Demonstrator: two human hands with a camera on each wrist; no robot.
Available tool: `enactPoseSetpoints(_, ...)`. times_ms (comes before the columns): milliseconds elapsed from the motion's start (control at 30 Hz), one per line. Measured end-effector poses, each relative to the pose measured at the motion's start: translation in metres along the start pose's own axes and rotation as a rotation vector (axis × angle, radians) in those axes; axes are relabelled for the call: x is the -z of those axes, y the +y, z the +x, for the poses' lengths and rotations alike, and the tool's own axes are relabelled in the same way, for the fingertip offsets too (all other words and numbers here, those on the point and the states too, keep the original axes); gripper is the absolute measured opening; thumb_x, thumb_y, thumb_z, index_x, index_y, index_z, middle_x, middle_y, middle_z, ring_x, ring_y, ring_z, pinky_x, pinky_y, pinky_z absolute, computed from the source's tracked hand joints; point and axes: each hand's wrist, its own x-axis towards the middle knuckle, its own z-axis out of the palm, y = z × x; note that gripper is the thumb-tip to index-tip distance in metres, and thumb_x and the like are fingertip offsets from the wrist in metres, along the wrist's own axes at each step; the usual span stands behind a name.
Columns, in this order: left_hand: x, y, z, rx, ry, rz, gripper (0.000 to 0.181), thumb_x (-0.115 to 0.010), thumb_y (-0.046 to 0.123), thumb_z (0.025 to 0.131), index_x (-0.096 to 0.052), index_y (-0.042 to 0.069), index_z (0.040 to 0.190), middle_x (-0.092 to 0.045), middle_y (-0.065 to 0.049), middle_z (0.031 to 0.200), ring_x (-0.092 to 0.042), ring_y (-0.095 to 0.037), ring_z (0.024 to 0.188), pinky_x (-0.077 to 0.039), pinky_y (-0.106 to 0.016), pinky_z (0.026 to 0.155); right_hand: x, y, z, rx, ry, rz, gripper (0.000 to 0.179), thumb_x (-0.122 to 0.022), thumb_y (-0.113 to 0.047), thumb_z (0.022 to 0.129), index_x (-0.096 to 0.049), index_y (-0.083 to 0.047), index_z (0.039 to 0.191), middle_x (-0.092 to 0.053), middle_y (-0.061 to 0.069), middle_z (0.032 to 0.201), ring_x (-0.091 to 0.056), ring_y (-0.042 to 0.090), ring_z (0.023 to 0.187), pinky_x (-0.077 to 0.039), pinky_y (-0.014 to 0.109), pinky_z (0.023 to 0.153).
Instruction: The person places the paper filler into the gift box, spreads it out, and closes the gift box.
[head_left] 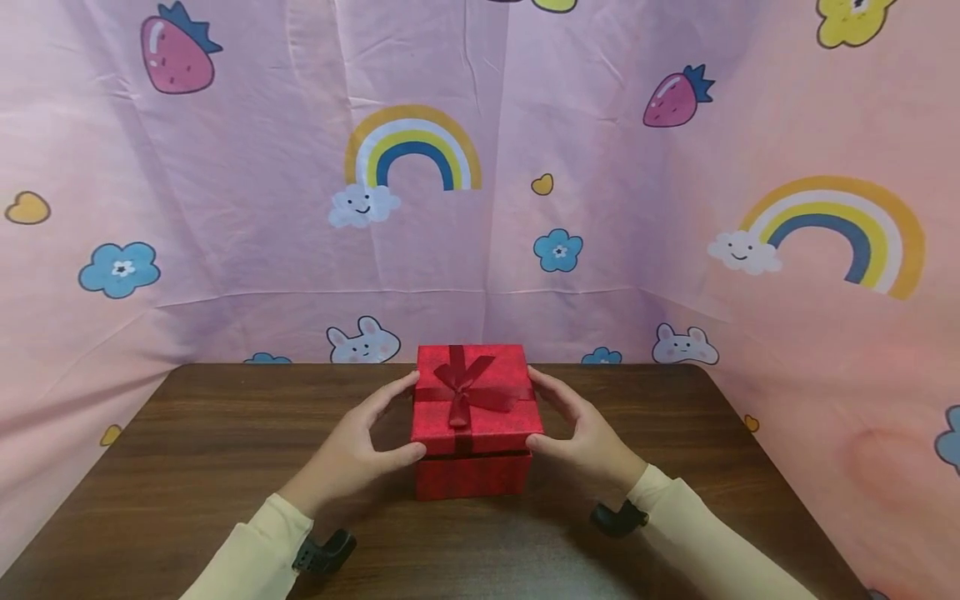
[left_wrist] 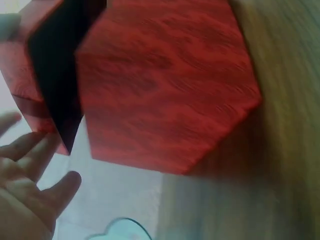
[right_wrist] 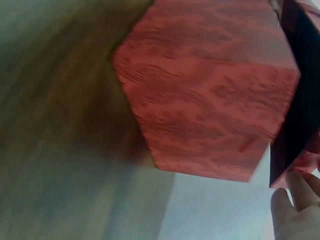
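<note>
A red gift box stands in the middle of the table, its lid (head_left: 491, 428) raised slightly above its base (head_left: 472, 479). A dark red ribbon bow (head_left: 462, 395) sits on top of the lid. From the left side my left hand (head_left: 352, 446) grips the lid between thumb and fingers. My right hand (head_left: 592, 437) holds the opposite side in the same way. Both wrist views show a gap between the patterned box base (left_wrist: 165, 85) and the lid, whose dark underside (right_wrist: 299, 107) is visible. The inside of the base is hidden.
The box stands on a dark wooden table (head_left: 225, 467). Behind it and at both sides hangs a pink and purple cloth (head_left: 270, 200) printed with rainbows, strawberries and flowers. A black wrist band part (head_left: 326, 552) juts out below the left wrist, another (head_left: 618, 518) below the right.
</note>
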Motion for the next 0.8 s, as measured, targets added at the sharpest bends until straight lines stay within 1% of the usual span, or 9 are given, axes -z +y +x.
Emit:
enactPoseSetpoints(133,-0.002,-0.01,-0.002,-0.007,-0.009,-0.014,0.08,-0.082,0.029,0.089,-0.042,0.025,0.158,-0.046,0.002,0.159,-0.043,-0.027,0.146,-0.035,-0.063,0.116,-0.008,0.009,-0.002,-0.035,0.011,0.072,0.081,-0.081,-0.023,0.091,-0.038,-0.031,0.16,-0.039,-0.009,0.163,-0.032,0.02,0.152,-0.017,0.073,0.119)
enactPoseSetpoints(233,-0.005,-0.015,-0.004,-0.006,-0.011,-0.023,0.079,-0.083,0.029,0.089,-0.043,0.026,0.157,-0.043,0.002,0.161,-0.041,-0.027,0.148,-0.034,-0.063,0.117,-0.012,0.014,-0.004,-0.04,0.02,0.088,0.082,-0.081,-0.022,0.09,-0.038,-0.031,0.159,-0.04,-0.008,0.163,-0.033,0.02,0.152,-0.016,0.074,0.118)
enactPoseSetpoints(433,-0.011,-0.022,-0.007,0.003,-0.021,0.016,0.081,-0.083,0.032,0.088,-0.043,0.024,0.158,-0.04,-0.002,0.164,-0.038,-0.031,0.15,-0.033,-0.066,0.116,-0.015,0.024,-0.006,0.002,0.009,0.056,0.084,-0.08,-0.019,0.091,-0.035,-0.025,0.161,-0.038,-0.002,0.165,-0.034,0.027,0.152,-0.027,0.069,0.117)
enactPoseSetpoints(600,-0.014,-0.025,-0.01,0.067,-0.036,0.038,0.083,-0.084,0.037,0.086,-0.043,0.024,0.157,-0.043,-0.003,0.162,-0.04,-0.034,0.149,-0.034,-0.067,0.115,-0.018,0.033,-0.007,-0.015,-0.021,0.014,0.085,-0.081,-0.023,0.091,-0.034,-0.023,0.162,-0.037,0.0,0.165,-0.035,0.029,0.152,-0.036,0.064,0.114)
enactPoseSetpoints(667,-0.015,-0.027,-0.011,0.086,-0.046,0.045,0.085,-0.084,0.039,0.085,-0.042,0.025,0.157,-0.045,-0.003,0.16,-0.041,-0.035,0.147,-0.035,-0.068,0.114,-0.019,0.037,-0.008,-0.012,-0.035,0.005,0.086,-0.08,-0.023,0.091,-0.033,-0.022,0.162,-0.036,0.002,0.165,-0.035,0.03,0.152,-0.038,0.062,0.113)
enactPoseSetpoints(800,-0.018,-0.029,-0.013,0.09,-0.054,0.041,0.087,-0.086,0.039,0.083,-0.042,0.024,0.157,-0.05,-0.004,0.156,-0.044,-0.036,0.145,-0.036,-0.066,0.114,-0.02,0.043,-0.009,0.007,-0.045,0.001,0.086,-0.08,-0.021,0.091,-0.031,-0.019,0.162,-0.034,0.004,0.166,-0.035,0.031,0.152,-0.038,0.06,0.114)
